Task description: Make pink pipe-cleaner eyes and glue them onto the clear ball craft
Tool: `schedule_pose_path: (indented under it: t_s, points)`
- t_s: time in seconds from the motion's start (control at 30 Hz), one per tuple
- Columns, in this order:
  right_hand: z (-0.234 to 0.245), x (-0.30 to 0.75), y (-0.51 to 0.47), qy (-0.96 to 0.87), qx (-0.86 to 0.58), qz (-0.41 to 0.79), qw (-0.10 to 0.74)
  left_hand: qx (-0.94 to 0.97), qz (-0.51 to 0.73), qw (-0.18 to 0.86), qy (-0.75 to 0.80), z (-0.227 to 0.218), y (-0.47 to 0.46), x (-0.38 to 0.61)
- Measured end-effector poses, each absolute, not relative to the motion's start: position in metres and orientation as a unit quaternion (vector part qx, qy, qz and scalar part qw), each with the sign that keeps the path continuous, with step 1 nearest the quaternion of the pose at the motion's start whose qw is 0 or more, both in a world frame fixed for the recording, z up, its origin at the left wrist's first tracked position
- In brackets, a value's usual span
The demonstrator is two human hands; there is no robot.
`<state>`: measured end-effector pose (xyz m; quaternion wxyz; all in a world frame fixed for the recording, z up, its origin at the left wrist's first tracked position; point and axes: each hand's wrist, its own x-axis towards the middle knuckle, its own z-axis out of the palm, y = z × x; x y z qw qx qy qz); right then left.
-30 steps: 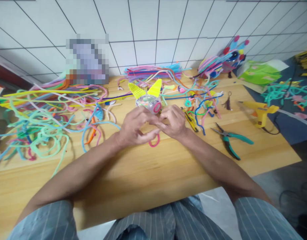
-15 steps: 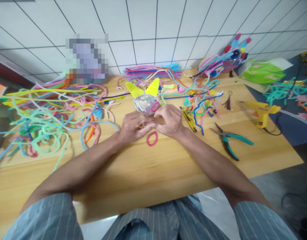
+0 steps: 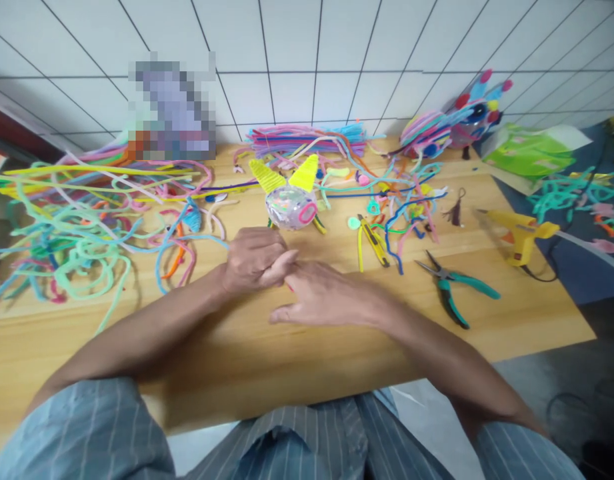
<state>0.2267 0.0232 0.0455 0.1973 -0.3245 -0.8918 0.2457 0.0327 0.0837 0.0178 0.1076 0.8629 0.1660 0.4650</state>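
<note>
The left hand (image 3: pixel 254 260) curls its grip nearly closed against the right hand (image 3: pixel 321 300), which lies open and flat on the counter (image 3: pixel 307 363), as if pinning something small that is hidden from view.

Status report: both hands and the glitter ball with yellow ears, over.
Left hand curled shut on the table. Right hand flat, open, touching the left. Glitter ball stands untouched just beyond them. Nothing between; pliers lie off right.

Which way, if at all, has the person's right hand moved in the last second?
Yes. The right hand has drawn back from the glittery ball toward the near edge of the table, and now lies flat, touching the left hand.
</note>
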Motion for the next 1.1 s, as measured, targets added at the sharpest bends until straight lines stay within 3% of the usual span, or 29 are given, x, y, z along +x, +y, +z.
schedule_pose_path:
  t_s: [0.1,0.2,0.3,0.53,0.83,1.1]
  points:
    - [0.068,0.247,0.023,-0.866,-0.321,0.296,0.245,0.819,0.519,0.099,0.224,0.020,0.091,0.032]
    - [0.064,0.270,0.045,-0.766,-0.407,0.256,0.427,0.688,0.611,0.138,0.367,0.008,0.106,0.034]
    - [0.033,0.284,0.073,-0.656,-0.457,0.190,0.570,0.647,0.606,0.164,0.433,-0.012,0.119,0.037]
    - [-0.033,0.283,0.078,-0.712,-0.482,0.182,0.478,0.657,0.550,0.262,0.443,-0.041,0.128,0.048]
    - [-0.044,0.279,0.084,-0.731,-0.472,0.202,0.450,0.651,0.480,0.396,0.433,-0.038,0.139,0.051]
    - [-0.047,0.276,0.084,-0.744,-0.461,0.182,0.449,0.656,0.502,0.418,0.379,-0.039,0.139,0.051]
